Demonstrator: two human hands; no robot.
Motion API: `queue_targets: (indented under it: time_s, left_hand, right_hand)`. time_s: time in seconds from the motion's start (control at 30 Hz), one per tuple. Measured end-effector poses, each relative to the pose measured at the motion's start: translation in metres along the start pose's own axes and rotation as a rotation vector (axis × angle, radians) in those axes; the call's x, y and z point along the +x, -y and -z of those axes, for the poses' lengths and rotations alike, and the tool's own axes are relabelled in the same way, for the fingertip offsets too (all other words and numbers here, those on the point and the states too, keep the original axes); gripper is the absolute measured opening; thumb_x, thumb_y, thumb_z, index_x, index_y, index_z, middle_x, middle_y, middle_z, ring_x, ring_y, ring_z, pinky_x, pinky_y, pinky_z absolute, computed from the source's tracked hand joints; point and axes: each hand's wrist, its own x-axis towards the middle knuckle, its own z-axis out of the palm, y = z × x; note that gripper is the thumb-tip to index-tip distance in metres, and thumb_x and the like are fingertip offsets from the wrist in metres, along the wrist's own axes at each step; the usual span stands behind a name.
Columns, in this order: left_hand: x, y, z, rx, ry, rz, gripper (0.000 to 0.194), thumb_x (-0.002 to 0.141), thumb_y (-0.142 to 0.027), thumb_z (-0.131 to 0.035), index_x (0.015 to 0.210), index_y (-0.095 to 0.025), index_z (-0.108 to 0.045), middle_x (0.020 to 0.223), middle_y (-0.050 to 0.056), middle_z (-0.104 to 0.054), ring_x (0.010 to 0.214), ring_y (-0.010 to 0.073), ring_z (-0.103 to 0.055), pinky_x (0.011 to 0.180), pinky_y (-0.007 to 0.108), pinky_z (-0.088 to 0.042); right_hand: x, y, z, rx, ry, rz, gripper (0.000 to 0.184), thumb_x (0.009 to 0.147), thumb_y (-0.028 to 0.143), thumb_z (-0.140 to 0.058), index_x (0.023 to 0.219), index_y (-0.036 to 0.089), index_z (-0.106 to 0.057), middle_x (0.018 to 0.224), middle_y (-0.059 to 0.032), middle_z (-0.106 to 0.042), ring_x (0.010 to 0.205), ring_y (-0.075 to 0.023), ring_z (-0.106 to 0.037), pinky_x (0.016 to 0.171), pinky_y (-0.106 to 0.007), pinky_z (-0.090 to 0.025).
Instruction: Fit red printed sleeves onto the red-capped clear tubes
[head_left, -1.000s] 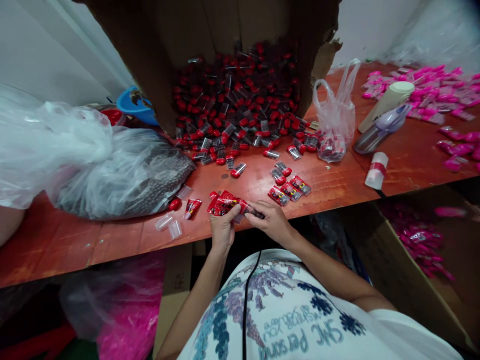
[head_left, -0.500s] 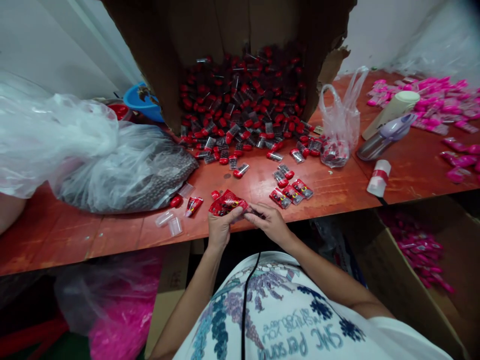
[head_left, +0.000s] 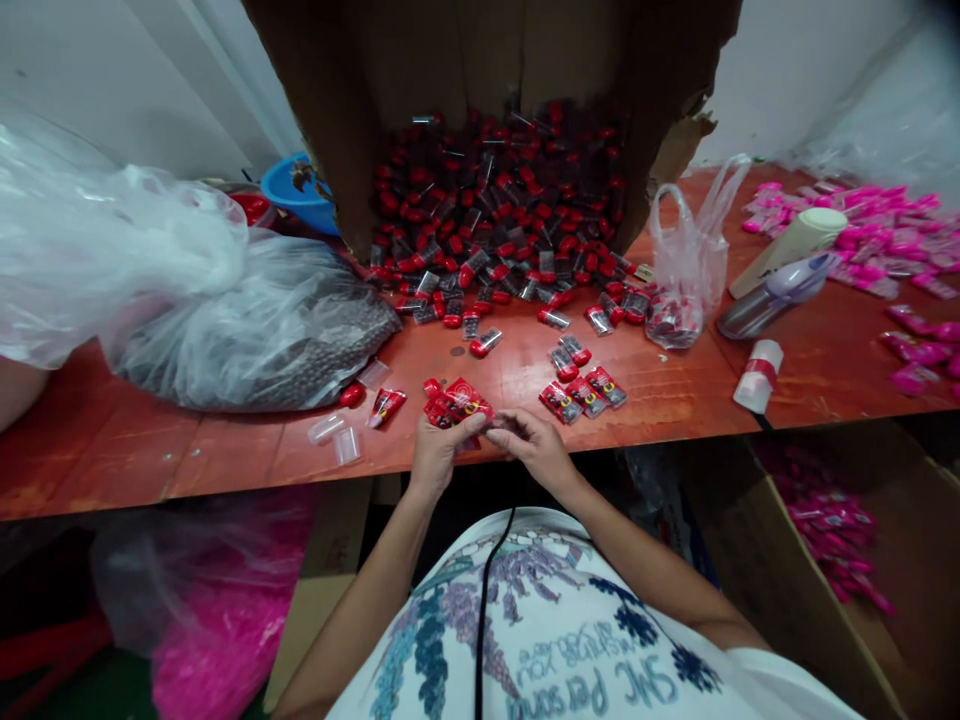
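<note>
My left hand [head_left: 437, 455] is closed around red printed plastic wrappers [head_left: 456, 398], its thumb lying across them at the table's front edge. Close on the right, my right hand [head_left: 532, 445] has thumb and fingers pinched together beside the wrappers' end; what they pinch is too small to make out. Several wrapped red packets [head_left: 583, 396] lie side by side beyond my right hand. Left of my hands are another red wrapped piece [head_left: 387, 407], a red cap [head_left: 351, 394] and clear empty plastic cases [head_left: 346, 446].
A tipped cardboard box [head_left: 334, 170] spills red-capped clear containers [head_left: 502, 215] onto the red table [head_left: 247, 455]. Left lies a clear bag of dark beads [head_left: 300, 335]. To the right stand a knotted plastic bag [head_left: 679, 270], bottles [head_left: 780, 290] and a white roll [head_left: 757, 375]; pink pieces [head_left: 892, 230] lie beyond.
The view has shifted slightly. The wrappers in my left hand are turned a little and spread flatter. My right hand remains pinched beside them.
</note>
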Motion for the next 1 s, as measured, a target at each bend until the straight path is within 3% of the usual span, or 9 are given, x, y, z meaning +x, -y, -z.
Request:
queue_targets:
  time_s: [0.1, 0.2, 0.37, 0.53, 0.6, 0.7, 0.8, 1.0]
  left_hand:
    - [0.004, -0.003, 0.004, -0.067, 0.066, 0.065, 0.047, 0.049, -0.014, -0.083, 0.094, -0.016, -0.069, 0.079, 0.004, -0.071, 0.066, 0.0176, -0.066, 0.064, 0.029, -0.053]
    - [0.004, 0.000, 0.004, -0.069, 0.063, 0.051, 0.057, 0.051, -0.013, -0.082, 0.105, -0.018, -0.066, 0.084, 0.003, -0.071, 0.070, 0.0169, -0.067, 0.066, 0.027, -0.053]
    - [0.002, 0.007, 0.000, 0.002, -0.017, -0.066, 0.050, 0.051, -0.013, -0.082, 0.098, -0.016, -0.067, 0.078, 0.002, -0.070, 0.066, 0.0139, -0.065, 0.064, 0.023, -0.051]
    - [0.001, 0.005, -0.004, -0.022, -0.003, -0.058, 0.034, 0.053, -0.014, -0.082, 0.084, -0.014, -0.068, 0.073, 0.002, -0.069, 0.064, 0.0145, -0.064, 0.062, 0.024, -0.052]
    - [0.001, 0.003, -0.006, -0.070, 0.025, -0.023, 0.030, 0.054, -0.014, -0.081, 0.081, -0.014, -0.068, 0.074, 0.004, -0.070, 0.065, 0.0155, -0.065, 0.064, 0.026, -0.052]
    - [0.000, 0.004, -0.006, -0.130, 0.031, 0.001, 0.035, 0.053, -0.013, -0.082, 0.086, -0.015, -0.068, 0.081, 0.005, -0.071, 0.069, 0.0166, -0.066, 0.068, 0.027, -0.053]
    - [0.001, 0.005, -0.006, -0.177, 0.022, 0.013, 0.032, 0.056, -0.017, -0.081, 0.085, -0.015, -0.067, 0.079, 0.004, -0.071, 0.067, 0.0164, -0.066, 0.066, 0.027, -0.053]
    - [0.001, 0.007, -0.010, -0.225, -0.079, 0.034, 0.024, 0.058, -0.019, -0.080, 0.075, -0.013, -0.064, 0.067, -0.001, -0.065, 0.055, 0.0108, -0.061, 0.057, 0.022, -0.050]
  right_hand:
    - [0.002, 0.000, 0.001, 0.066, -0.022, -0.039, 0.030, 0.078, 0.043, -0.063, 0.096, 0.019, -0.061, 0.081, -0.0005, -0.064, 0.070, -0.0138, -0.059, 0.059, -0.023, -0.048]
    - [0.002, 0.003, 0.003, -0.058, -0.080, 0.072, 0.024, 0.081, 0.040, -0.062, 0.094, 0.019, -0.062, 0.085, -0.0024, -0.066, 0.076, -0.0154, -0.061, 0.070, -0.026, -0.049]
    - [0.001, 0.006, 0.007, -0.301, -0.101, 0.236, 0.020, 0.084, 0.035, -0.059, 0.098, 0.021, -0.064, 0.092, -0.0065, -0.067, 0.086, -0.0187, -0.061, 0.081, -0.031, -0.047]
    - [0.002, 0.002, 0.006, -0.101, -0.084, 0.095, 0.026, 0.082, 0.041, -0.061, 0.096, 0.020, -0.064, 0.085, -0.0029, -0.066, 0.075, -0.0155, -0.061, 0.068, -0.026, -0.049]
    - [0.001, 0.002, 0.005, -0.074, -0.104, 0.072, 0.031, 0.081, 0.040, -0.061, 0.105, 0.020, -0.062, 0.082, -0.0011, -0.064, 0.071, -0.0141, -0.059, 0.065, -0.024, -0.048]
    - [-0.001, 0.005, 0.005, -0.113, -0.119, 0.162, 0.037, 0.084, 0.035, -0.059, 0.118, 0.023, -0.058, 0.090, -0.0020, -0.066, 0.078, -0.0142, -0.060, 0.072, -0.025, -0.049]
    - [-0.002, 0.006, 0.007, -0.166, -0.125, 0.267, 0.031, 0.087, 0.032, -0.056, 0.116, 0.025, -0.061, 0.099, -0.0035, -0.067, 0.087, -0.0155, -0.062, 0.079, -0.027, -0.050]
    - [-0.005, -0.006, 0.004, -0.261, -0.163, 0.351, 0.027, 0.086, 0.029, -0.057, 0.112, 0.025, -0.061, 0.095, -0.0022, -0.068, 0.081, -0.0153, -0.063, 0.077, -0.028, -0.051]
